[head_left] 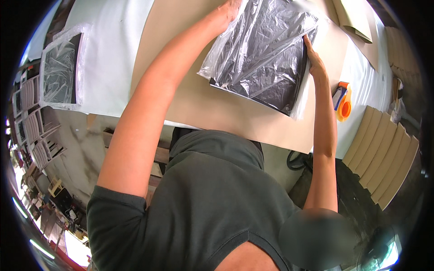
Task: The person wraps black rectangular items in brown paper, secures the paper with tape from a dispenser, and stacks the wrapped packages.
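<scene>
A flat black rectangular panel (262,54) in crinkled clear plastic lies tilted over brown paper at the top of the view. Its plastic sleeve hangs loose past the left and right edges. At the panel's far left edge, my left hand (229,12) is closed on the plastic-covered side, its fingertips partly hidden. My right hand (315,61) grips the right edge, with one digit lying over the plastic and the others beside or under it. The panel's underside is out of sight.
Brown paper (181,97) covers the middle of the white-topped table (110,58). Another plastic-wrapped panel (61,67) lies at the left. An orange tape dispenser (344,103) sits right of my right forearm. Folded tan cardboard strips (379,153) stand at the right.
</scene>
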`<move>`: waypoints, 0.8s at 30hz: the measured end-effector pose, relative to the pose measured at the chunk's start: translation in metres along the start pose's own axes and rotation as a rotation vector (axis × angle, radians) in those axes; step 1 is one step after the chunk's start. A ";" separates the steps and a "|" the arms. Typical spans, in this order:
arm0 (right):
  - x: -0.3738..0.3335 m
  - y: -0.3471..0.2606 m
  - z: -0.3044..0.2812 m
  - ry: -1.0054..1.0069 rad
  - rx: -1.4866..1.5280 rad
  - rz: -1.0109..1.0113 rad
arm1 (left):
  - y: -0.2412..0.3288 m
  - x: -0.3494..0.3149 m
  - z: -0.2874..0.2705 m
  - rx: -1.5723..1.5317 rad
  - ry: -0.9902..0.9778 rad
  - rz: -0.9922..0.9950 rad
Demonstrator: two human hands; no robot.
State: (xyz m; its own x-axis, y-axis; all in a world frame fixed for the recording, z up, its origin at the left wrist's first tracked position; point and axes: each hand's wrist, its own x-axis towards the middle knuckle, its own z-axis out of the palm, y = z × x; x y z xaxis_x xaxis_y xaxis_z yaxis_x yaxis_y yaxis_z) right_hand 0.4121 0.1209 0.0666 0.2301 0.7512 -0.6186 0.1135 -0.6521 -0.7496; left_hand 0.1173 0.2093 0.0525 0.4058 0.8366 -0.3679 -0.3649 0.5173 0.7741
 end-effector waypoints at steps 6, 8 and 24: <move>0.012 0.009 -0.008 0.040 -0.049 -0.038 | -0.005 -0.003 0.010 0.044 -0.017 0.051; 0.010 0.005 -0.005 -0.026 -0.037 -0.044 | -0.001 -0.011 0.003 0.076 0.008 0.087; 0.001 0.028 -0.016 0.157 -0.181 -0.229 | -0.039 -0.167 0.031 0.431 0.137 -0.045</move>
State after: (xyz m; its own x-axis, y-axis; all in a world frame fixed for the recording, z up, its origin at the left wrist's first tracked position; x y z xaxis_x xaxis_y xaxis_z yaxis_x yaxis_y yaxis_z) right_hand 0.4313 0.1020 0.0487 0.3238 0.8644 -0.3846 0.3459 -0.4865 -0.8023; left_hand 0.0901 0.0438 0.0995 0.2883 0.8460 -0.4484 0.0449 0.4559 0.8889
